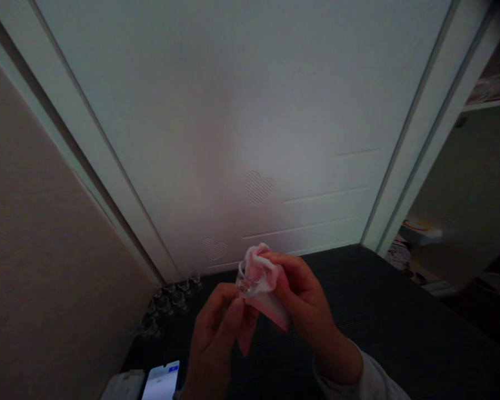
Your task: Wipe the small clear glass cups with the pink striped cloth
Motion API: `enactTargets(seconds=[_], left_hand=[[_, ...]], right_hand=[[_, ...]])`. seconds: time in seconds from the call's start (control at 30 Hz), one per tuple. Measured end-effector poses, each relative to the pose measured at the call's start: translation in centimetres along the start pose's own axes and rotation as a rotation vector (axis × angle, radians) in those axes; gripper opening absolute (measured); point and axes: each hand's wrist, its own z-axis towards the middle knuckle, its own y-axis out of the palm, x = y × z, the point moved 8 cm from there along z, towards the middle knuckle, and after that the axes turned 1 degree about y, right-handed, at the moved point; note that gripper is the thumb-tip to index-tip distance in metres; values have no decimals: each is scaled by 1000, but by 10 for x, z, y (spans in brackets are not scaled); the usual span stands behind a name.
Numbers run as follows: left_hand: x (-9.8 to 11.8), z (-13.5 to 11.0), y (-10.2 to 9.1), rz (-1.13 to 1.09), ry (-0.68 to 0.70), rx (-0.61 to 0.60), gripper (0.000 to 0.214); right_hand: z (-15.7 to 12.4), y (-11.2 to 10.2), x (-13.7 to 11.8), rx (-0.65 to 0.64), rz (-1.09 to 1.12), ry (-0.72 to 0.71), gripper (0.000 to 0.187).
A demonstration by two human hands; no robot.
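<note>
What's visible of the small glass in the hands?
The small glass is clear, looks like a tiny cup and is held tilted above the dark table, before a white door. The left hand pinches its lower part; the right hand pushes a pink cloth into and around it, covering most of it. Only the rim edge and a shiny bit show. Dim light hides finer detail.

No legible text, brand or number in view. Phone screen [161,382] is lit, with a blue bar near the top, but its writing is too small and blurred to read. Door panel [233,111] bears two striped heart emblems [259,186] and no lettering.
</note>
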Motion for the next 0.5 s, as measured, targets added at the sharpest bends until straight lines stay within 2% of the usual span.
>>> enactTargets(seconds=[0.1,0.23,0.33,0.5], left_hand=[[-2,-1,-1,-101,-60,11,31],[3,-2,0,-172,-65,41,30],[10,-7,2,-82,-17,29,33],[18,-12,1,143,70,46,41]], right_hand=[[-1,-4,13,73,52,154,25],[0,-2,14,69,117,224,33],[3,-1,15,68,104,251,32],[4,-8,29,147,61,313,34]])
